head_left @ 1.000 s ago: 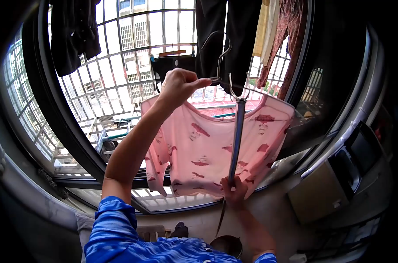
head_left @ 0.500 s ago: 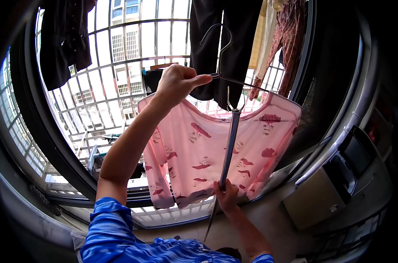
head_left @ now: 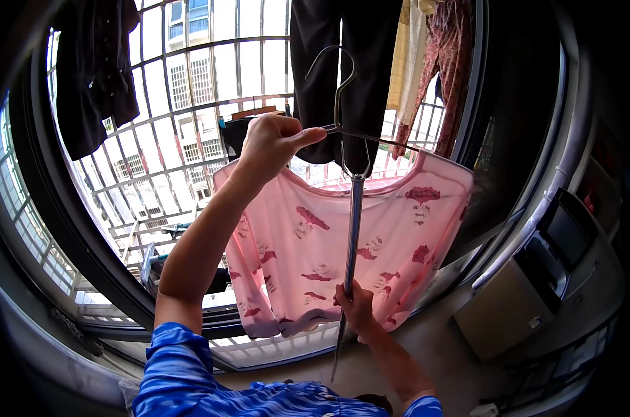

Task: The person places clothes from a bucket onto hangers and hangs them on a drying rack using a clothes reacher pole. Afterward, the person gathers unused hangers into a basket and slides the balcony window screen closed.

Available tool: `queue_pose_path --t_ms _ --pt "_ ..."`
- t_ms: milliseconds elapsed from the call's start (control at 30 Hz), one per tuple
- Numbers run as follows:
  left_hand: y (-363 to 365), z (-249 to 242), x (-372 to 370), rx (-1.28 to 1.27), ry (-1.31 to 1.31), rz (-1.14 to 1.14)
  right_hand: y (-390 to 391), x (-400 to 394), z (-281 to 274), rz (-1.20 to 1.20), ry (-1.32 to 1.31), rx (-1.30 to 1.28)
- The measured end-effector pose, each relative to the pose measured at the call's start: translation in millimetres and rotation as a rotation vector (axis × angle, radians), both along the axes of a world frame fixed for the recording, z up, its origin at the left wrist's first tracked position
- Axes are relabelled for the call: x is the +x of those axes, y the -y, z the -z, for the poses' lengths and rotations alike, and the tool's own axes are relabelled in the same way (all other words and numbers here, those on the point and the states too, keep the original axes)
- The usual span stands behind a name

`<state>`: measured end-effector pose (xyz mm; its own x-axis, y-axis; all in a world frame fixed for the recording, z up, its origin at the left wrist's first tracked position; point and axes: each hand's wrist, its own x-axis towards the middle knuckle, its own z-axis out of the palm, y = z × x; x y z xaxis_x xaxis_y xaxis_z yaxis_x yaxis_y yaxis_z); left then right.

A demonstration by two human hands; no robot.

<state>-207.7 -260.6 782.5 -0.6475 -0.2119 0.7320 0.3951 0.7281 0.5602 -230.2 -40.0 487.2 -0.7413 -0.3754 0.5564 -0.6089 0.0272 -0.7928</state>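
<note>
A pink long-sleeved top point(head_left: 343, 243) with dark red prints hangs from a thin metal hanger point(head_left: 347, 82). My left hand point(head_left: 273, 142) pinches the hanger near the base of its hook, and the hook points up. Lower down, my right hand point(head_left: 357, 306) is wrapped round a metal pole point(head_left: 354, 233) in front of the top. The forked tip of the pole stands just below the hanger's neck; whether the two touch I cannot tell.
Beyond a window frame point(head_left: 476, 90) with metal bars, black trousers point(head_left: 315, 83), a dark garment point(head_left: 96, 76) and patterned red trousers point(head_left: 450, 76) hang. A cabinet point(head_left: 502, 313) and a grey-framed appliance point(head_left: 541, 260) stand at the right.
The pole's forked tip has shifted slightly left and now stands more upright. My left hand and the hanger are a little lower and further left in view. Both grips are unchanged.
</note>
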Motion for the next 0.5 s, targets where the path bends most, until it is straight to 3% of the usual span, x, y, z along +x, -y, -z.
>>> queue_pose_path --t_ms 500 --pt "2.2 11.4 -5.4 0.008 -0.008 0.036 0.5 8.9 -7.6 -0.016 -0.018 -0.023"
